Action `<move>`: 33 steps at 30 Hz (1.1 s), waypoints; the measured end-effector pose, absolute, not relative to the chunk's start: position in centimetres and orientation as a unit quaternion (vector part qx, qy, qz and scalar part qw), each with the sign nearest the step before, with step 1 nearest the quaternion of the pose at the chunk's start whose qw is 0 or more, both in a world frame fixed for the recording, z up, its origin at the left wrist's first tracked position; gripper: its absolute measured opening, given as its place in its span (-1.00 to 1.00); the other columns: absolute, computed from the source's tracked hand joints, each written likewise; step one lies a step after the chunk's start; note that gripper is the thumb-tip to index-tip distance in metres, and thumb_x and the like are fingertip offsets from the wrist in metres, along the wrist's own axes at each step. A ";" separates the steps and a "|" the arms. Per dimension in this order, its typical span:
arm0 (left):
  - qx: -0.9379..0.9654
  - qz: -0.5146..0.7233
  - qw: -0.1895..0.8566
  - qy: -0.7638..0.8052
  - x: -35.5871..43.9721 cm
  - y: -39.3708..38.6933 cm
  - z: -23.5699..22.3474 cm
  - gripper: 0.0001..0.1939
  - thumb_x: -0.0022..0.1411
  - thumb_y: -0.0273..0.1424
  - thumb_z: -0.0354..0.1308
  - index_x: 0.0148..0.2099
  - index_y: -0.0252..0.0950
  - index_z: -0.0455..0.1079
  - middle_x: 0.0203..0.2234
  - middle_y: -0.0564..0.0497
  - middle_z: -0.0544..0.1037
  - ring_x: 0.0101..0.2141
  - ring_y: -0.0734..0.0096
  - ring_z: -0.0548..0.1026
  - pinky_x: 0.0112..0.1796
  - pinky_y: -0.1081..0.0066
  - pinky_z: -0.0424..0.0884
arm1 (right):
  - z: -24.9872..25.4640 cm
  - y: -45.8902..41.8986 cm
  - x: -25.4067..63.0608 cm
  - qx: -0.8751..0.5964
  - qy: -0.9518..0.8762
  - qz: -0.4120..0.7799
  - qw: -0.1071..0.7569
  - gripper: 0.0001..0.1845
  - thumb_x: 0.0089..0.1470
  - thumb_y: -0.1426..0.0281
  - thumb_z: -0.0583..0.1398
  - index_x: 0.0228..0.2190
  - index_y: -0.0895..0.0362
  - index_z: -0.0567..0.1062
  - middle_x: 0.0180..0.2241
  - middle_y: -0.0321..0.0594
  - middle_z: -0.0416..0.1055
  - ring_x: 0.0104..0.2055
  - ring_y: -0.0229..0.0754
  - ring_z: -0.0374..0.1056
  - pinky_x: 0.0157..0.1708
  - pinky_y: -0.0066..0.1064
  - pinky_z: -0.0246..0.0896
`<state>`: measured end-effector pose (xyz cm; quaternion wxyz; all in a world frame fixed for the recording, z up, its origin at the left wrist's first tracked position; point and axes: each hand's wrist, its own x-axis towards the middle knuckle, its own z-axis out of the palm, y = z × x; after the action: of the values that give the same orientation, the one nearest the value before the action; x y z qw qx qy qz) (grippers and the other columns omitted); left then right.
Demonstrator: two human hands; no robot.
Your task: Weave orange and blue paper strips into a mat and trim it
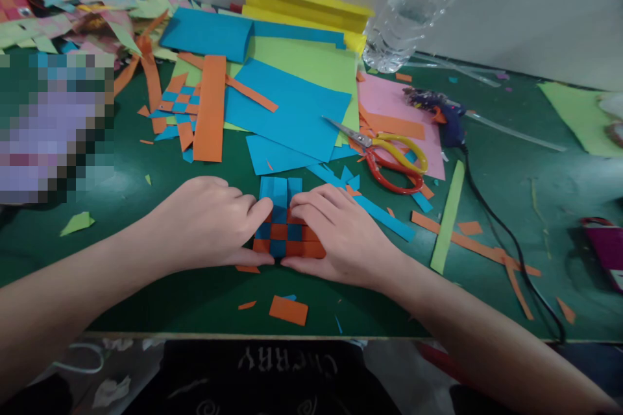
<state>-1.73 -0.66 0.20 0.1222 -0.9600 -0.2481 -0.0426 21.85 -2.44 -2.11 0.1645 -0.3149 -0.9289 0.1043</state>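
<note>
A small woven mat of blue and orange paper strips (pixel 285 233) lies on the green table (pixel 195 298) near its front edge. My left hand (pixel 209 224) rests on the mat's left side, fingers curled and pressing down on it. On the right side my right hand (pixel 341 237) pinches the weave, fingertips over the orange strips. Loose blue strip ends stick out above the weave between the two hands.
Blue, green and pink paper sheets (pixel 292 104) and orange strips (pixel 209 110) are piled behind. Red and yellow scissors (pixel 394 155), a glue gun (pixel 445 117) with a black cord, a clear plastic bottle (pixel 413 6) and a yellow box (pixel 302 6) stand further back. Scraps litter the table.
</note>
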 end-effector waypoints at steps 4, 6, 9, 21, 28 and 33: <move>-0.958 -0.052 0.124 -0.252 -1.7 -0.7 0.2 -0.40 0.04 0.17 0.29 -0.38 -0.34 0.39 -0.73 0.07 0.40 -0.72 0.30 0.40 -0.64 0.35 0.15 | -2.0 -2.5 21.9 -0.318 -0.931 0.102 0.148 -0.49 0.16 0.03 0.21 -0.16 0.26 0.48 -0.07 0.03 0.48 -0.08 0.06 0.30 -0.13 -0.09 0.29; -0.958 -0.054 0.124 -0.253 -1.8 -0.7 0.2 -0.39 0.02 0.18 0.29 -0.39 -0.34 0.39 -0.73 0.07 0.39 -0.73 0.30 0.39 -0.65 0.34 0.15 | -2.0 -2.5 21.9 -0.319 -0.932 0.101 0.142 -0.48 0.17 0.02 0.20 -0.15 0.26 0.48 -0.06 0.02 0.48 -0.07 0.06 0.30 -0.13 -0.10 0.29; -0.959 -0.052 0.121 -0.252 -1.8 -0.7 0.1 -0.38 0.02 0.19 0.29 -0.40 -0.33 0.39 -0.73 0.06 0.39 -0.72 0.29 0.39 -0.65 0.34 0.16 | -2.0 -2.5 21.9 -0.317 -0.933 0.100 0.141 -0.47 0.17 0.01 0.20 -0.15 0.26 0.48 -0.06 0.01 0.48 -0.06 0.06 0.30 -0.12 -0.10 0.28; -0.959 -0.058 0.120 -0.251 -1.8 -0.5 0.0 -0.36 0.02 0.21 0.27 -0.40 -0.36 0.41 -0.72 0.05 0.41 -0.72 0.30 0.40 -0.65 0.36 0.15 | -2.0 -2.4 21.9 -0.315 -0.936 0.094 0.129 -0.51 0.19 0.04 0.19 -0.16 0.24 0.48 -0.05 0.00 0.48 -0.05 0.06 0.28 -0.11 -0.11 0.24; -0.961 -0.047 0.113 -0.249 -1.9 -0.6 -0.1 -0.37 0.06 0.19 0.26 -0.37 -0.36 0.42 -0.72 0.03 0.42 -0.71 0.29 0.39 -0.64 0.35 0.12 | -1.9 -2.4 21.9 -0.317 -0.936 0.093 0.122 -0.50 0.19 0.02 0.18 -0.15 0.23 0.48 -0.04 -0.01 0.47 -0.05 0.06 0.27 -0.10 -0.10 0.24; -0.960 -0.046 0.115 -0.253 -1.9 -0.6 0.0 -0.37 0.07 0.21 0.23 -0.38 -0.35 0.41 -0.72 0.04 0.42 -0.72 0.31 0.38 -0.63 0.36 0.11 | -1.8 -2.5 21.9 -0.315 -0.936 0.090 0.125 -0.51 0.19 0.04 0.18 -0.14 0.23 0.48 -0.05 0.02 0.48 -0.05 0.05 0.28 -0.12 -0.10 0.25</move>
<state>-1.89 -0.62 0.00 0.1155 -0.9595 -0.2527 -0.0463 21.90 -2.48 -1.83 0.1255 -0.3154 -0.9363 0.0904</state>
